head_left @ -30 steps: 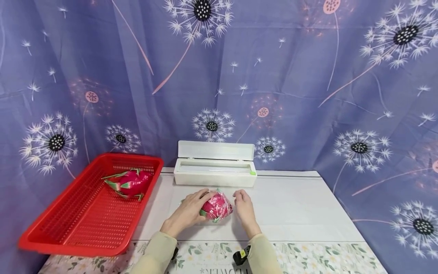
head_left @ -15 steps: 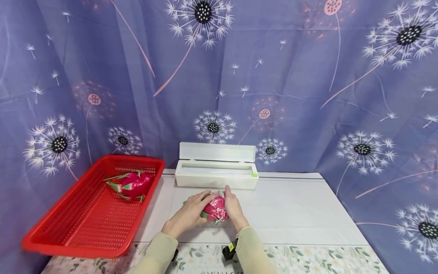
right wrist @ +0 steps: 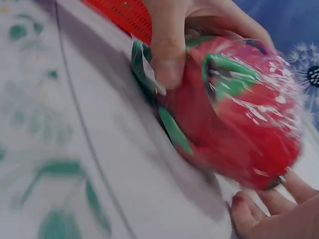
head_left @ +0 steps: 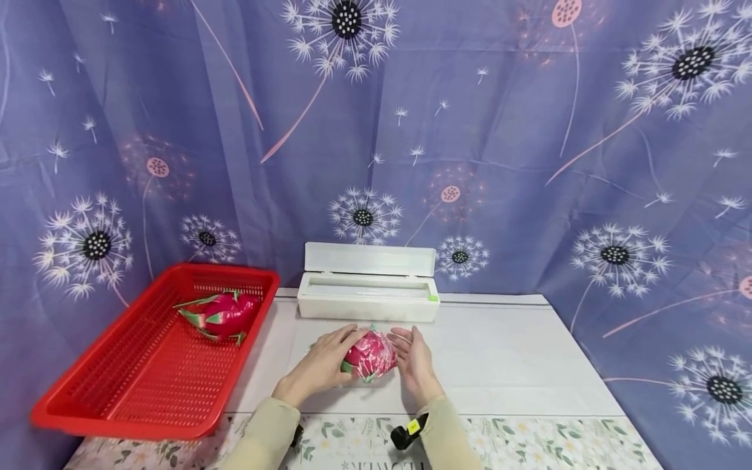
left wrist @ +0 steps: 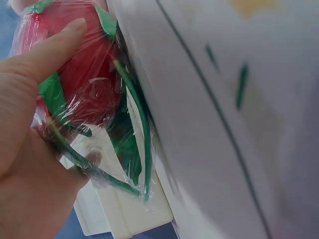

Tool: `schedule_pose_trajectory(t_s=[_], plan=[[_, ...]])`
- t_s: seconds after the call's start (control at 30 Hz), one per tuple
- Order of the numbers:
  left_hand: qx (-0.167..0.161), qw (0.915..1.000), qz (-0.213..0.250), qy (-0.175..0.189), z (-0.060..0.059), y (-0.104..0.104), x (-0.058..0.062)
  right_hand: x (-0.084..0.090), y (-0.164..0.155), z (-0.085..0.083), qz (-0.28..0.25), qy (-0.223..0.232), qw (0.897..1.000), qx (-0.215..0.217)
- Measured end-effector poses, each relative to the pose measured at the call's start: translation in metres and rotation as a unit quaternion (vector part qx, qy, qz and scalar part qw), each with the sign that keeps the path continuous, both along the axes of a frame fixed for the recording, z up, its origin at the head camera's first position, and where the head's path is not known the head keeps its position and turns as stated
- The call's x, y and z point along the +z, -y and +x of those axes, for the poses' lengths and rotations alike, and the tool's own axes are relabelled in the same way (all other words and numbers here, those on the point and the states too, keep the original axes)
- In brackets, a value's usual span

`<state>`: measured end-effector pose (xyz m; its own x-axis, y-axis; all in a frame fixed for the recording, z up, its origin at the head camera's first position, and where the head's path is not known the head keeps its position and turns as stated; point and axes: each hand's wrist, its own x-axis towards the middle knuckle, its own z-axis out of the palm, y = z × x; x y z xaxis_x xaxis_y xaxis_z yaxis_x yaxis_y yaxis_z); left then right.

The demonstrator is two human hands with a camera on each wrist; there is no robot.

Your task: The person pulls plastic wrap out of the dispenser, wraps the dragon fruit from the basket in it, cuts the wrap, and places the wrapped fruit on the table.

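A pink dragon fruit (head_left: 374, 356) with green scales, wrapped in clear cling film, is between my hands at the middle of the table. My left hand (head_left: 320, 367) grips its left end, thumb across the near side, as the left wrist view shows on the film-covered fruit (left wrist: 97, 99). Long green leaf tips stick out past the palm under the film. At the other end my right hand (head_left: 416, 367) has its palm turned toward the fruit. Its fingers are relaxed, with fingertips (right wrist: 242, 203) right at the fruit's end in the right wrist view.
Behind the hands stands a white cling film box (head_left: 368, 308) with its lid raised. A red plastic basket (head_left: 147, 385) at the left holds another dragon fruit (head_left: 229, 315). A blue dandelion-print curtain (head_left: 505, 215) surrounds the table.
The right hand moved in against the fruit's right side, then back a little to the right with its fingers loosened. The left hand keeps its grip on the dragon fruit.
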<state>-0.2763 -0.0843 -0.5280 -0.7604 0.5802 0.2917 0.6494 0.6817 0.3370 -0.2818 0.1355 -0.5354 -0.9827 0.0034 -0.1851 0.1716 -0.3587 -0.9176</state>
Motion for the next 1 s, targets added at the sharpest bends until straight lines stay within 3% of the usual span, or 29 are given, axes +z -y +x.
schedule_pose_trajectory(t_s=[0.17,0.3,0.47,0.53,0.63,0.77,0.9,1.0], plan=[[0.012,0.9999,0.002,0.001,-0.001,0.004,0.001,0.008,0.000,0.012,0.115,-0.020,0.993,-0.009],[0.016,0.9998,0.003,-0.005,0.000,0.004,0.003,0.010,0.013,0.009,0.163,-0.065,0.984,-0.003],[0.000,1.0000,0.005,-0.003,0.003,0.002,0.004,0.003,0.025,0.007,0.223,-0.070,0.971,0.037],[0.004,1.0000,0.004,-0.006,0.003,0.001,0.004,0.002,0.025,0.007,0.212,-0.069,0.973,0.052],[0.011,0.9998,-0.001,-0.014,0.003,0.001,0.004,0.001,0.019,0.007,0.138,-0.065,0.986,0.060],[0.008,1.0000,-0.003,-0.004,0.003,0.005,0.003,0.003,0.005,0.010,0.072,-0.044,0.996,0.020],[0.031,0.9961,0.053,0.063,0.008,0.018,0.005,0.005,-0.010,0.017,0.102,-0.032,0.994,0.004],[0.067,0.9819,0.124,0.127,0.009,0.031,0.007,0.006,-0.018,0.022,0.136,-0.031,0.990,0.022]])
